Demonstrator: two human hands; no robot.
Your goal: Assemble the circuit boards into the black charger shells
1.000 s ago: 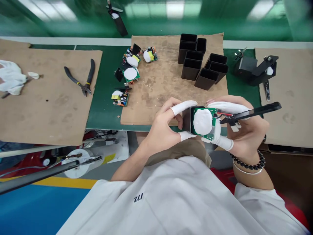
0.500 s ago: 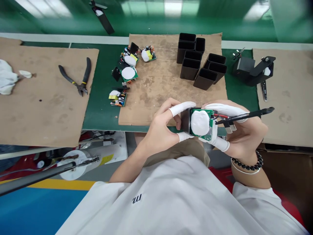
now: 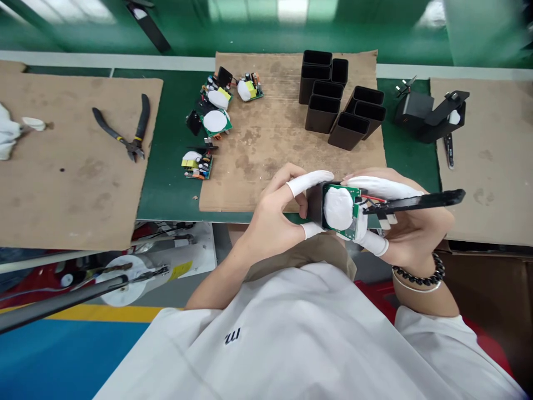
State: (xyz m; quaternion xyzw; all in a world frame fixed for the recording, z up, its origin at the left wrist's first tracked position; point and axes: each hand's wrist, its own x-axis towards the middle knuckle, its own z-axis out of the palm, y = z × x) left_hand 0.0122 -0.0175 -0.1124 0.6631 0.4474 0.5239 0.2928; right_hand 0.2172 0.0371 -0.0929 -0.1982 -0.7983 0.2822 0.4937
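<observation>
White finger cots cover some fingertips of both hands. My left hand [image 3: 277,216] grips a black plastic casing [image 3: 316,204] between thumb and fingers. At the casing's mouth sits a green circuit board [image 3: 355,194] with a thick white pad [image 3: 338,208] on its face; part of the board seems to be inside, though how deep is hidden. My right hand [image 3: 410,228] holds the board by its edges from the other side. Red and black wires run from the board to a long black end piece with metal prongs [image 3: 416,202], which sticks out to the right over my right hand.
Several empty black casings [image 3: 322,114] stand on the cardboard [image 3: 266,144] ahead. Several circuit boards [image 3: 215,121] lie at its left edge. Cutting pliers [image 3: 131,145] rest on the left cardboard. Black units with prongs [image 3: 433,119] and a small black-handled tool [image 3: 448,151] are at right.
The camera view has shifted slightly. The end piece has tilted a little over my right hand, and both hands keep hold of the casing and board in nearly the same place.
</observation>
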